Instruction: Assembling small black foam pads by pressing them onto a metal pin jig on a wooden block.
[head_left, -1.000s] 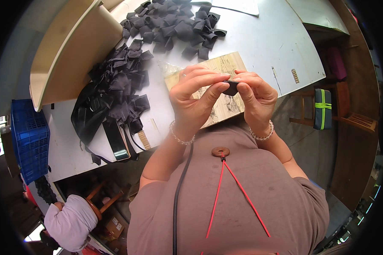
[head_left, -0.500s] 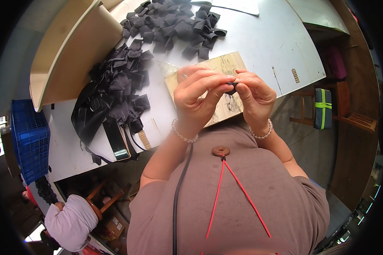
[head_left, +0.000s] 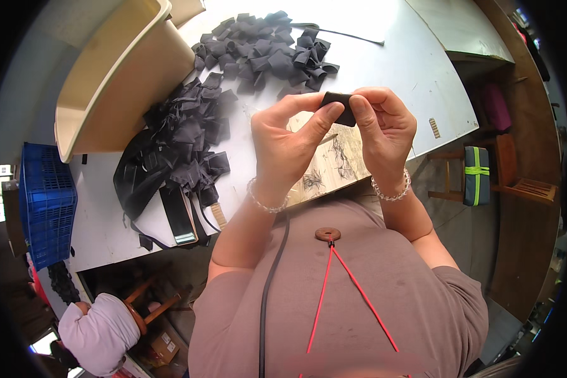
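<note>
My left hand [head_left: 290, 142] and my right hand [head_left: 384, 129] are raised together above a wooden board [head_left: 334, 165] on the white table [head_left: 397, 57]. Both pinch one small black fabric piece [head_left: 337, 104] between thumbs and forefingers. A heap of similar black fabric pieces [head_left: 268, 41] lies at the far side of the table. Another pile of them [head_left: 183, 138] sits to the left of my hands.
A cream plastic tub [head_left: 116, 82] lies tipped at the table's left end. A black strap and a dark flat device [head_left: 179, 217] rest near the front edge. A blue crate [head_left: 44, 201] and another person [head_left: 97, 327] are at lower left. A wooden chair [head_left: 504, 179] stands right.
Both hands have stayed together on the small black piece, turning and working it slightly between the fingers. The piles on the table have not moved.
</note>
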